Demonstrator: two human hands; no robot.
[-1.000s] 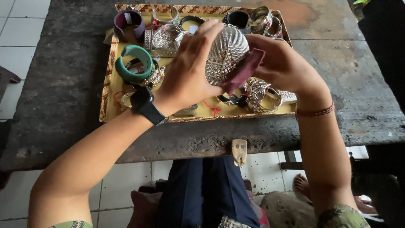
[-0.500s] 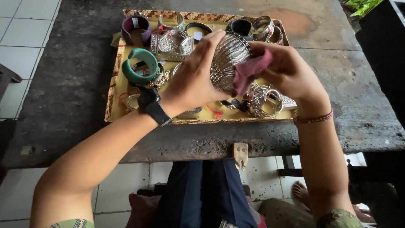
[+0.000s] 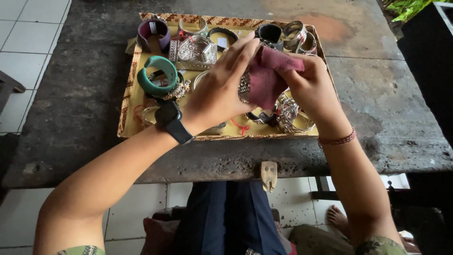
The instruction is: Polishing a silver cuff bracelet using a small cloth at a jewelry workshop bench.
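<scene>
Silver cuff bracelet [image 3: 244, 87], patterned surface, held above the tray; dark red cloth [image 3: 265, 78] draped over its right side.

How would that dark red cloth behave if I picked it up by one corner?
The dark red cloth would probably hang limp: it folds and creases under the right hand. It looks thin, so likely light. Its matte weave suggests it shouldn't slip.

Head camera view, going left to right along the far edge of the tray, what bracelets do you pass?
Purple bangle → silver cuff → thin black bangle → wide black bangle → silver bangles in the tray's far right corner.
</scene>
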